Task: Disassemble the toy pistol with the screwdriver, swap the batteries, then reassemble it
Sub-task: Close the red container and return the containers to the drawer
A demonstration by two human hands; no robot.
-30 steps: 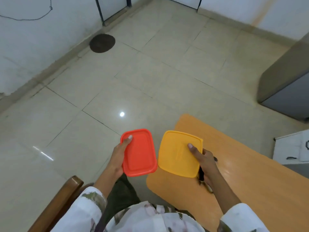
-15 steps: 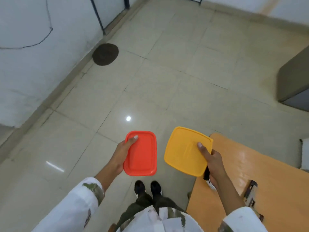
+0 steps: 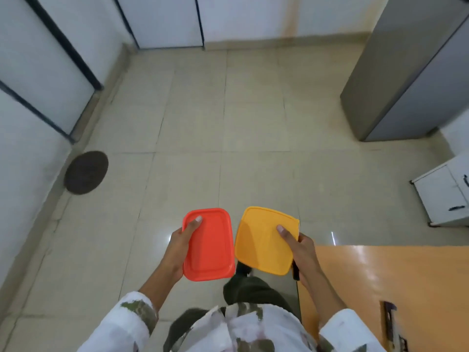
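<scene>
Room: a pale tiled floor (image 3: 253, 123) was seen, with a grey cabinet (image 3: 406, 72), a white cupboard (image 3: 444, 194) and a round mat (image 3: 86, 172) by the wall.
Surface: an orange table (image 3: 406, 275) was set at the lower right.
Left hand (image 3: 177, 250): a red box (image 3: 210, 247) was grasped, with the thumb laid on its lid.
Right hand (image 3: 304, 252): a yellow box (image 3: 264, 240) was grasped the same way, and a slim dark item (image 3: 295, 271) was pinned under it; what it was could not be told.
Position: both boxes were carried in the air beyond the table's left edge, with only floor beneath.
Task thing: the toy pistol could not be made out for certain. A blurred dark object (image 3: 390, 323) lay near the table's near edge and may have been it.
Risk: the slim item was judged likely to slip, since one hand was shared with the box. A tilted box could be dropped onto the tiles, or its lid sprung and small contents scattered.
Writing: no brand, label or lettering could be read.
</scene>
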